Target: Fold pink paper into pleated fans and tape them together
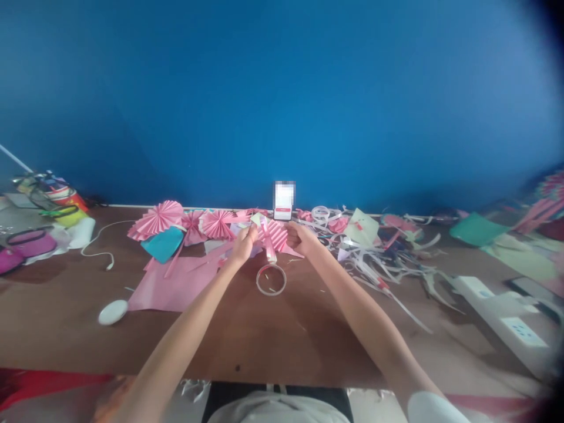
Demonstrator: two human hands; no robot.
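A pink pleated paper fan [277, 236] is between my two hands, above the far half of the brown table [282, 341]. My left hand [245, 245] is closed at the fan's left side, thumb up, beside a small pale green scrap. On the other side my right hand [301, 238] is closed with curled fingers at the fan's right edge; the exact grip is blurred. A pink strip [268, 244] hangs down across the fan's front. Just below it lies a clear ring-shaped roll of tape [271, 280].
More pink paper fans [161, 220], a teal paper piece [163, 244] and a pink sheet [176, 285] lie left. A phone [283, 201] stands against the blue wall. Tangled white strips [370, 264] and a power strip [497, 311] are right. A white disc [113, 312] lies near left.
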